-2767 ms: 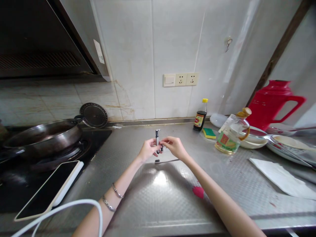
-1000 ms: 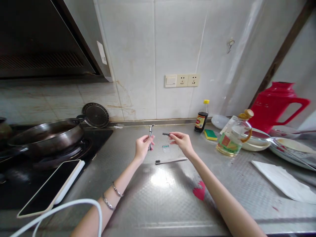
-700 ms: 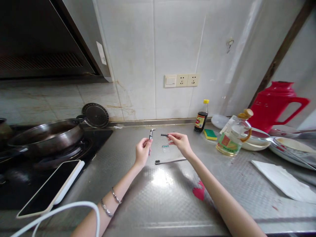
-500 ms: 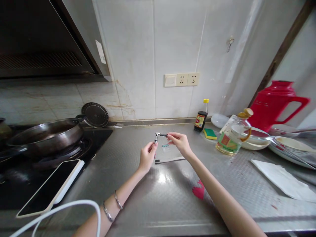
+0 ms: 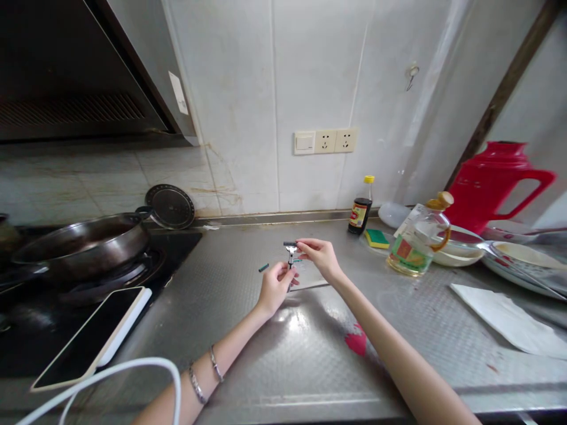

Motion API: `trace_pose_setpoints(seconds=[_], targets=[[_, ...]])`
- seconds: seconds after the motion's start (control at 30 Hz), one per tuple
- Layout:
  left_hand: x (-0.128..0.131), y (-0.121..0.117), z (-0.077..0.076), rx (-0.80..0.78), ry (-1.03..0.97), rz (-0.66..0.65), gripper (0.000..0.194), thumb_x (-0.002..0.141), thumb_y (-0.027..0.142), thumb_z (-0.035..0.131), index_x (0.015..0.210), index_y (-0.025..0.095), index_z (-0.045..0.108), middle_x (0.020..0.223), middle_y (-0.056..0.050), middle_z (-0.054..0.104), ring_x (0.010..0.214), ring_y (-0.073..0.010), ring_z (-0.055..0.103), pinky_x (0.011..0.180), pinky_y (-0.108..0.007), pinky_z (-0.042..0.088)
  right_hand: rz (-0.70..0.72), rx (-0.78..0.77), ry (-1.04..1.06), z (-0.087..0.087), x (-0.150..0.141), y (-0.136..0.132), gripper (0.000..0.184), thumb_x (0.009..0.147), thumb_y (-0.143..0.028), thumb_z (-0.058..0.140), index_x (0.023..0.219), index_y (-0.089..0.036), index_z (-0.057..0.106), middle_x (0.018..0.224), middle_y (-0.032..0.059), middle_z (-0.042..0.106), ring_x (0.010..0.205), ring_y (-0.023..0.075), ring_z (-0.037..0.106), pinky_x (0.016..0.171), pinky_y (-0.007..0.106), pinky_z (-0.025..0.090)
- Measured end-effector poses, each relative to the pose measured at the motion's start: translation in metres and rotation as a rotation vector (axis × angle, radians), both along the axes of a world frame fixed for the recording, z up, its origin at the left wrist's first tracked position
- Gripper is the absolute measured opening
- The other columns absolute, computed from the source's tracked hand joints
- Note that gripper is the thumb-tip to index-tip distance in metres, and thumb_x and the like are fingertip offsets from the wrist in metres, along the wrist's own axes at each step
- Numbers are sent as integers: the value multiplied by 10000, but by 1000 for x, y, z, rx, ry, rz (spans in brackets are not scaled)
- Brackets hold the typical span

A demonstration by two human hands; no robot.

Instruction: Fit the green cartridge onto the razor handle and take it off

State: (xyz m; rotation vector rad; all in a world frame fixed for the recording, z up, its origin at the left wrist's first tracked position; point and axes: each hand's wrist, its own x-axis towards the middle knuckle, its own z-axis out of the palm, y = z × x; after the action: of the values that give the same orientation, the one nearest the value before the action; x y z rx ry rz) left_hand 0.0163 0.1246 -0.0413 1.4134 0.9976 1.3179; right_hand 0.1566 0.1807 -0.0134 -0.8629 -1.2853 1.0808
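My left hand is closed round the thin handle of a small metal razor, held upright over the steel counter. My right hand pinches the dark razor head at the top of that handle. A small dark strip lies on the counter just left of my hands. A long thin stick-like item lies flat under my hands, partly hidden by them.
A wok sits on the stove at left, a phone and white cable in front. At right stand a soy sauce bottle, sponge, oil bottle, red thermos jug, dishes and a white paper.
My hands were apart, the left with the handle and the right with the dark head. They have come together, and the head now sits on top of the handle. A small dark strip now lies on the counter.
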Motion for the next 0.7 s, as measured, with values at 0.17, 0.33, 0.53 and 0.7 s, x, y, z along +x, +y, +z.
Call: trace_pose_setpoints(seconds=[0.17, 0.33, 0.53, 0.7], targets=[[-1, 2, -1, 4, 14, 4, 263, 769, 393, 577, 803, 137, 524, 725, -48, 634, 603, -151, 634, 557, -226, 453, 38, 1, 9, 1, -1, -1, 310, 610, -370, 718, 803, -127, 716, 719, 65, 691, 665, 166, 631, 571, 277, 540], [-3, 3, -1, -3, 37, 17, 265, 775, 396, 568, 808, 136, 527, 728, -54, 635, 615, -156, 637, 558, -229, 459, 52, 30, -5, 3, 1, -2, 285, 619, -352, 715, 791, -125, 712, 702, 59, 681, 651, 154, 618, 555, 265, 531], [-2, 3, -2, -13, 40, 3, 277, 774, 409, 565, 808, 137, 531, 738, -62, 640, 614, -159, 637, 534, -226, 456, 65, 42, -32, 8, 4, -4, 286, 621, -357, 712, 780, -120, 703, 685, 54, 667, 652, 151, 609, 556, 262, 531], [-2, 5, -3, -17, 36, 2, 289, 767, 412, 574, 822, 131, 542, 740, -68, 645, 611, -158, 640, 542, -227, 463, 76, 65, -66, 7, 5, -3, 299, 630, -377, 702, 784, -122, 699, 686, 54, 666, 655, 153, 608, 569, 273, 535]])
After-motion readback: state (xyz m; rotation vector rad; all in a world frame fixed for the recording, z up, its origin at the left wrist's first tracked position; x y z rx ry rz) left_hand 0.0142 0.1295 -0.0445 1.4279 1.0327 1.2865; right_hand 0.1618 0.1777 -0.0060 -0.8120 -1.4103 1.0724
